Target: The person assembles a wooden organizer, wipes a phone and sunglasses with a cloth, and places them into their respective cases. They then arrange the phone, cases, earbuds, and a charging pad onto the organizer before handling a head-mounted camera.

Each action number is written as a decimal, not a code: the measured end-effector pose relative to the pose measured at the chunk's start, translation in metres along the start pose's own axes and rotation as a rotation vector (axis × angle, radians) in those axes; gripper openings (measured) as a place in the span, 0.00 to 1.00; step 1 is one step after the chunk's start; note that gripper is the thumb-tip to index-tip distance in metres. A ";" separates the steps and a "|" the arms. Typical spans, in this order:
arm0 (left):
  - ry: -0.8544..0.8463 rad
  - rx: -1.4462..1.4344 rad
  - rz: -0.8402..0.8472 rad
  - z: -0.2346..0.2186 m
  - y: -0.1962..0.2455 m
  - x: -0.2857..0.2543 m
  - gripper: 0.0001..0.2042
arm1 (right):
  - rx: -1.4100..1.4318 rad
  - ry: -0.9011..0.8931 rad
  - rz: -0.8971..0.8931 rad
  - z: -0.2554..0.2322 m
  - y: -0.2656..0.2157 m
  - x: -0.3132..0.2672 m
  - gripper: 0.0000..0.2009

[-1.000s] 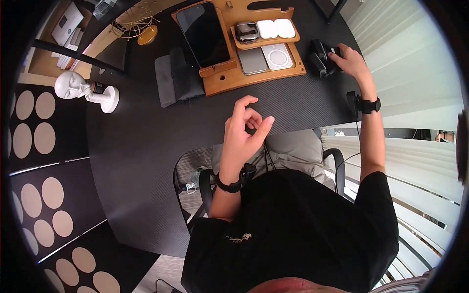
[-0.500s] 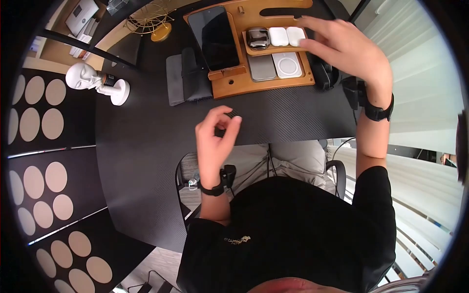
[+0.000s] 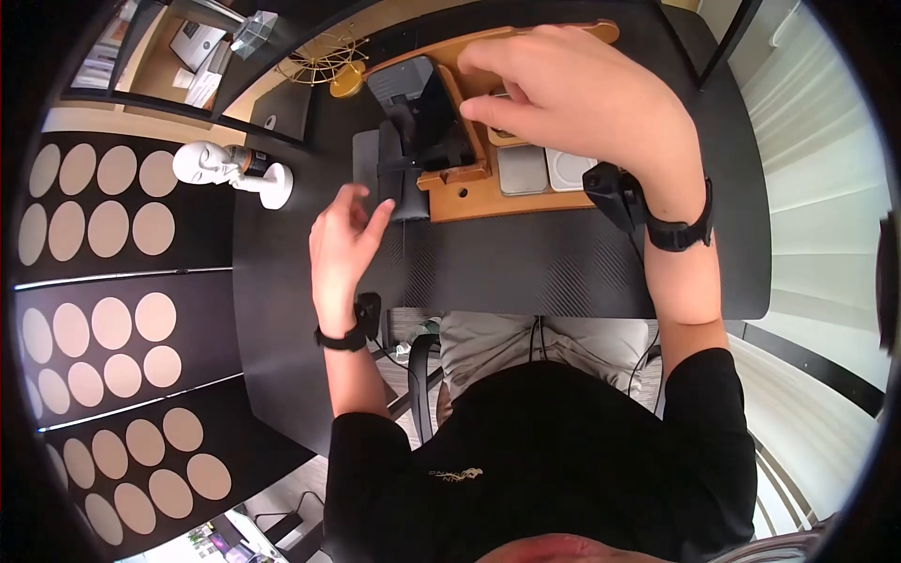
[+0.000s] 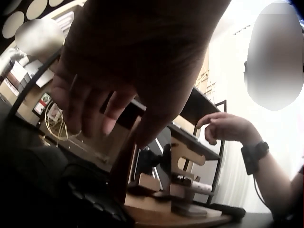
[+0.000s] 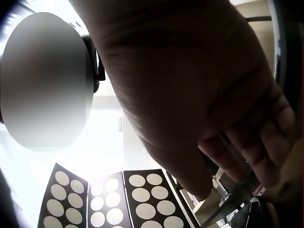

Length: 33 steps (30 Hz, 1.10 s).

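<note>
My right hand (image 3: 587,98) hovers above the wooden desk organizer (image 3: 460,204), its fingers loosely bent with nothing in them. Its fingertips overlap the right side of the black phone (image 3: 427,113), which leans upright in the organizer. Beneath the hand and wrist, a grey pad (image 3: 522,170) and part of a white charging pad (image 3: 567,170) show; the small cases on the shelf are mostly hidden. My left hand (image 3: 343,249) hangs over the desk, fingers slightly curled and holding nothing. Close to its fingertips lies a dark folded pouch (image 3: 404,195), left of the organizer.
A white head figurine (image 3: 276,186) stands on the black desk (image 3: 507,267) at left. Behind are a gold wheel ornament (image 3: 347,80) and a black-framed shelf (image 3: 192,111). Panels with pale discs (image 3: 113,324) line the left side; a curtain (image 3: 826,216) hangs right.
My right hand has left the black object at the desk's right and swung left over the organizer. My left hand has moved left toward the pouch. The head view has turned left.
</note>
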<state>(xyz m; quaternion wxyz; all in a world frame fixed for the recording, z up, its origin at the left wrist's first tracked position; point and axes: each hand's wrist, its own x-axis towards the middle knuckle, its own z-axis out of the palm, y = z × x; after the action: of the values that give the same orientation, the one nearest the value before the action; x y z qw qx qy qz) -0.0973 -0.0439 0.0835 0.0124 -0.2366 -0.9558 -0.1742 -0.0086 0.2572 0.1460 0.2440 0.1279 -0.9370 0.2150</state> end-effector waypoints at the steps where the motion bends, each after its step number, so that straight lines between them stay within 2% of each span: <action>1: -0.054 0.093 0.012 0.003 0.003 0.011 0.22 | 0.002 0.004 -0.002 -0.002 0.000 0.000 0.13; 2: -0.051 0.097 0.014 0.010 0.001 0.021 0.22 | 0.025 -0.030 -0.005 -0.005 -0.001 -0.001 0.13; 4: -0.117 0.195 0.081 0.023 -0.001 0.039 0.28 | 0.048 -0.062 -0.013 -0.008 -0.004 -0.005 0.13; 5: -0.235 0.220 0.018 0.023 0.003 0.045 0.30 | 0.056 -0.083 -0.001 -0.006 -0.004 -0.007 0.14; 9: -0.195 0.203 0.043 0.030 -0.011 0.055 0.30 | 0.088 -0.116 0.028 -0.006 -0.005 -0.009 0.15; 12: -0.147 0.159 0.053 0.031 -0.022 0.056 0.27 | 0.098 -0.126 0.038 -0.007 -0.006 -0.007 0.15; 14: -0.034 0.081 0.238 0.032 -0.036 0.060 0.22 | 0.094 -0.132 0.036 -0.009 -0.005 -0.006 0.16; 18: -0.012 0.078 0.243 0.022 -0.051 0.064 0.18 | 0.113 -0.162 0.039 -0.010 -0.006 -0.006 0.16; 20: 0.094 0.043 0.217 0.008 -0.050 0.056 0.16 | 0.110 -0.181 0.042 -0.010 -0.007 -0.005 0.16; 22: 0.111 -0.041 0.077 -0.018 -0.042 0.041 0.15 | 0.118 -0.126 0.006 -0.009 -0.011 -0.007 0.16; 24: 0.224 -0.087 0.176 -0.033 -0.054 0.031 0.15 | 0.133 -0.154 0.002 -0.010 -0.018 -0.005 0.16; 26: 0.186 -0.235 0.105 -0.046 -0.055 0.014 0.16 | 0.149 -0.188 -0.003 -0.006 -0.027 -0.002 0.16; 28: 0.209 -0.336 0.222 -0.046 -0.045 -0.002 0.16 | 0.225 -0.008 -0.163 0.003 -0.038 0.000 0.16; 30: -0.001 -0.497 -0.043 -0.056 -0.014 -0.027 0.16 | 0.263 -0.012 -0.213 0.007 -0.056 0.003 0.16; 31: -0.050 -0.545 -0.046 -0.053 -0.007 -0.036 0.16 | 0.271 0.020 -0.263 0.012 -0.062 0.001 0.17; 32: -0.028 -0.559 0.088 -0.042 -0.008 -0.041 0.16 | 0.279 0.051 -0.311 0.020 -0.068 -0.001 0.17; 33: -0.046 -0.605 0.147 -0.038 -0.002 -0.044 0.15 | 0.281 0.012 -0.328 0.026 -0.072 -0.003 0.19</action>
<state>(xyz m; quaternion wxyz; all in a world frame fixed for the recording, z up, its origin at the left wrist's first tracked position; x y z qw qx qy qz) -0.0614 -0.0784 0.1133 -0.0679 -0.3017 -0.8411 -0.4438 0.0087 0.1823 0.1487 0.2610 0.3103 -0.8630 0.3015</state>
